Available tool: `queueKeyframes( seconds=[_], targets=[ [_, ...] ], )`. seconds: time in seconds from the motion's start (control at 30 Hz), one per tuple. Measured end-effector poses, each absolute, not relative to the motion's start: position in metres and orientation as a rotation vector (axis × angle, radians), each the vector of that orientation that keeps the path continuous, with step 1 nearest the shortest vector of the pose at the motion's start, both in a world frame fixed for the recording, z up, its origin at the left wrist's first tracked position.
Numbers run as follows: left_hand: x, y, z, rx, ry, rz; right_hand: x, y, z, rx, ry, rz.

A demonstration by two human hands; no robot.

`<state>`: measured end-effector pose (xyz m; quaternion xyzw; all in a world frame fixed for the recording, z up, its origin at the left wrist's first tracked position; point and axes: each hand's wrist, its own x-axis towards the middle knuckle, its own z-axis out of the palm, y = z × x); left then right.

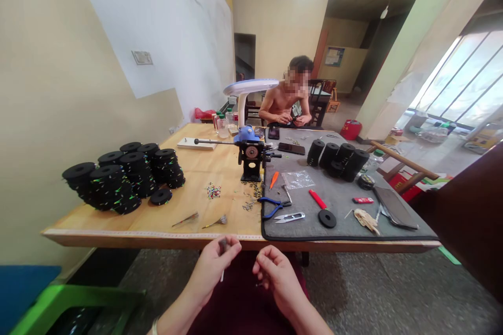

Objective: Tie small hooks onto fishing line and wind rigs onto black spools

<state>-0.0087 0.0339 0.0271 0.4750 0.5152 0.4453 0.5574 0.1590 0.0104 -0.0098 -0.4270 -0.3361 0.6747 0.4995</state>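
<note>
Both my hands hover over my lap, just below the front edge of the wooden table [188, 178]. My left hand [214, 267] is closed in a pinch on a small thin grey piece whose kind I cannot make out. My right hand [275, 275] has its fingers curled together; anything inside them is too small to see. Straight ahead on the table stands a small black and blue hand-crank machine [250, 154] with a long handle.
Stacks of black spools [121, 178] sit at the table's left, more black spools [338, 159] at the right. On a grey mat [341, 199] lie blue pliers [273, 205], snips [291, 216], a red-handled tool [317, 200] and a phone [395, 208]. A person sits at the far end.
</note>
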Motion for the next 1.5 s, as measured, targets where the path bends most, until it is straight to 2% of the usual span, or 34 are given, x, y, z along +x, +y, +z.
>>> queueKeyframes(
  seconds=[0.13,0.33,0.57,0.97,1.2,1.37,1.5],
  targets=[
    [0.005,0.020,0.014,1.281,1.205,0.885,0.160,0.007,-0.008,-0.998,-0.703,1.636],
    [0.026,0.016,0.014,1.399,0.995,0.843,0.159,0.006,-0.005,-0.968,-0.704,1.636],
    [0.018,0.014,0.008,1.510,1.140,0.764,0.160,0.015,0.000,-0.985,-0.693,1.568],
    [0.015,0.013,0.005,1.559,1.077,0.712,0.153,0.015,0.003,-1.020,-0.776,1.530],
    [-0.003,0.043,0.028,1.850,1.413,0.904,0.156,0.014,-0.003,-1.083,-0.814,1.537],
    [0.013,0.081,0.051,2.310,1.732,0.548,0.156,0.014,-0.002,-1.094,-0.819,1.596],
    [0.025,0.097,0.057,2.368,1.754,0.470,0.158,0.015,-0.008,-1.070,-0.801,1.592]
  ],
)
